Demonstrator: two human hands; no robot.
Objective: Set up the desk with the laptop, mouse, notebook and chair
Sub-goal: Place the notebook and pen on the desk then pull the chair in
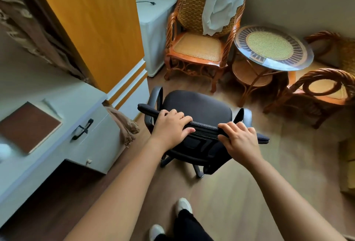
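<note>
Closest to me I see two white shoes (183, 205) on the wood floor, and two bare arms reaching forward. My left hand (171, 128) grips the top edge of the black chair (197, 106), fingers curled over the far side and thumb on my side. My right hand (240, 139) grips the same edge a bit farther right, in the same way. There is one black chair. It stands on the floor in front of me, just to the right of the white desk (92, 137), with its back turned to me. On the desk lies one brown notebook (28, 125). Farther away I count three wicker chairs (199, 48) and one round table (272, 46) between them. A white cloth (219, 2) hangs on the nearest wicker chair.
</note>
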